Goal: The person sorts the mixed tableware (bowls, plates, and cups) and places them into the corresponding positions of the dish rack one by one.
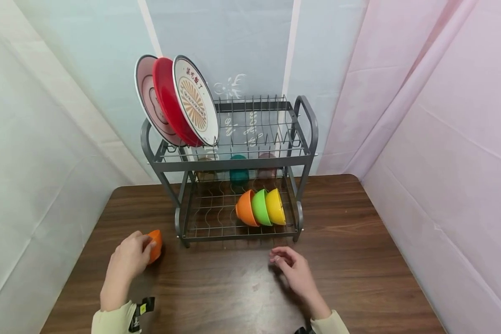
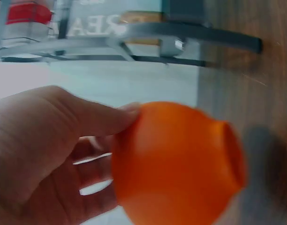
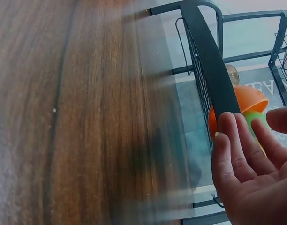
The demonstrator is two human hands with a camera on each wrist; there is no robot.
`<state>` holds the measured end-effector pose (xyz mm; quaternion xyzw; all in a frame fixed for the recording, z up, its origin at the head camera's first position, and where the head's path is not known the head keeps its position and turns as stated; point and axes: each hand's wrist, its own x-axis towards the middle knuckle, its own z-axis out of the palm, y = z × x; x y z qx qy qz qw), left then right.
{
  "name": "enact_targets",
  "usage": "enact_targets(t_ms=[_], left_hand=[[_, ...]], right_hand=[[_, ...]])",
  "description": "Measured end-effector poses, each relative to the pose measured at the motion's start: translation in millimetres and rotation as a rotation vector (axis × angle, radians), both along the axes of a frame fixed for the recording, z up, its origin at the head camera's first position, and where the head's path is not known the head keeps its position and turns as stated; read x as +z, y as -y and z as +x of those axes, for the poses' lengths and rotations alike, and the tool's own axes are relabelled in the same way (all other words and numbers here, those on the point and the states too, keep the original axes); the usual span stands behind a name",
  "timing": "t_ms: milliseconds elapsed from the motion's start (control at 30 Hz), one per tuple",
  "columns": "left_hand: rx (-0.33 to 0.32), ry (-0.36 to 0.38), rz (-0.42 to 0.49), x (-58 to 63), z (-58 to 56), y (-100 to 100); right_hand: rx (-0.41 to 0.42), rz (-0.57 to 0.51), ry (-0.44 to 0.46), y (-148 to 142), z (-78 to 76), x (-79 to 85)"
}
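An orange bowl (image 1: 156, 246) is pinched at its rim between the thumb and fingers of my left hand (image 1: 129, 258), to the left of the dish rack. The left wrist view shows this bowl (image 2: 176, 159) with its foot turned away from the palm. My right hand (image 1: 291, 269) is in front of the rack's right side, fingers loosely bent, holding nothing. On the lower shelf, another orange bowl (image 1: 246, 208), a green bowl (image 1: 260, 208) and a yellow bowl (image 1: 276, 207) stand on edge, side by side.
The two-tier dark metal dish rack (image 1: 229, 164) stands at the back of the wooden table (image 1: 234, 287). On its top left lean a pink plate (image 1: 148, 93), a red plate (image 1: 169, 102) and a white patterned plate (image 1: 195, 102). Behind the lower shelf are coloured cups, including a teal cup (image 1: 239, 176).
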<state>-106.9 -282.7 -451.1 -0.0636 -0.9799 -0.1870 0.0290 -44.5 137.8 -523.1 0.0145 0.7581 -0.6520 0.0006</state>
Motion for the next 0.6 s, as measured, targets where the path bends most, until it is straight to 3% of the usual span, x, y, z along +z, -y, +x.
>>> enact_targets(t_ms=[167, 367, 467, 600], left_hand=[[-0.074, 0.152, 0.045, 10.2, 10.8, -6], [-0.164, 0.31, 0.115, 17.8, 22.0, -19], [-0.253, 0.364, 0.178, 21.1, 26.6, -24], [-0.408, 0.441, 0.298, 24.3, 29.4, -30]], right_hand=[[0.042, 0.091, -0.019, 6, 3.4, 12.5], [0.211, 0.178, -0.13, 20, 13.3, 40.9], [0.25, 0.201, -0.181, 28, 15.6, 38.9], [0.299, 0.18, -0.222, 38, 14.1, 19.4]])
